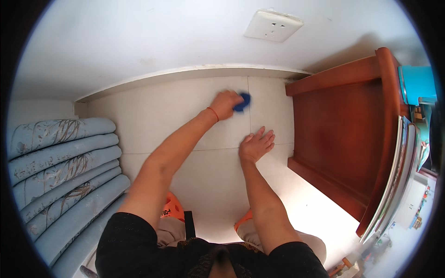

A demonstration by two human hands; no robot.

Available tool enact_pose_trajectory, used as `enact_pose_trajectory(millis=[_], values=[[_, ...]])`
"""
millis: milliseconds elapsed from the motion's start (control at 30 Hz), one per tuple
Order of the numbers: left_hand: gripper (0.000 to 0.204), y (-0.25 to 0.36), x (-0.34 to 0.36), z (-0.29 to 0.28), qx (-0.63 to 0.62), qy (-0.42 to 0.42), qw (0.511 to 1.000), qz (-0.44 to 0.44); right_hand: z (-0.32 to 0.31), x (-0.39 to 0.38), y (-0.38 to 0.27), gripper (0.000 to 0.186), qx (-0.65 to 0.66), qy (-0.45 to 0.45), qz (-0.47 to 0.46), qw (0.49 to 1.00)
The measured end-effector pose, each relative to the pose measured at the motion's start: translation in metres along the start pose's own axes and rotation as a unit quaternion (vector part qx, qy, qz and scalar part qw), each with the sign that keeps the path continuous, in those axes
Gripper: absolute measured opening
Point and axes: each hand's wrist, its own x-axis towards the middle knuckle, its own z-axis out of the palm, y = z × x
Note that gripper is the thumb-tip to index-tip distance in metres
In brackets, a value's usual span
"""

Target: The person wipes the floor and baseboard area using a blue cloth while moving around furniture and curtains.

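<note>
My left hand (225, 104) is closed on a dark blue cloth or pad (242, 103) on the pale tiled floor (199, 173), close to a grout line below the wall; some of it is blurred. Lower and to the right, my right hand (255, 144) rests palm down on the tiles with its fingers spread, holding nothing. A red band circles my left wrist.
Folded light blue patterned padding (65, 155) is stacked at the left. A reddish-brown wooden panel (337, 132) stands at the right, with a turquoise container (415, 83) and flat boards (389, 176) beyond it. A white wall (176, 37) with a socket (273, 25) rises ahead.
</note>
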Motion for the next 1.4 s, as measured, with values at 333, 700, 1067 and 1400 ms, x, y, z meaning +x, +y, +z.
enact_pose_trajectory(millis=[333, 700, 1067, 1400], values=[[0.055, 0.037, 0.084, 0.027, 0.033, 0.194, 0.980, 0.022, 0.003, 0.005, 0.007, 0.054, 0.002, -0.024, 0.003, 1.000], [0.042, 0.065, 0.125, 0.095, 0.016, 0.121, 0.992, -0.011, 0.005, 0.000, 0.017, 0.056, 0.087, -0.028, -0.014, 0.996], [0.028, 0.155, -0.040, 0.124, -0.006, -0.096, 0.988, 0.121, -0.049, 0.030, 0.094, 0.043, 0.568, 0.142, 0.273, 0.764], [0.045, 0.110, -0.143, 0.036, -0.119, 0.202, 0.969, 0.082, -0.001, 0.022, 0.081, 0.033, 0.357, 0.127, 0.080, 0.922]])
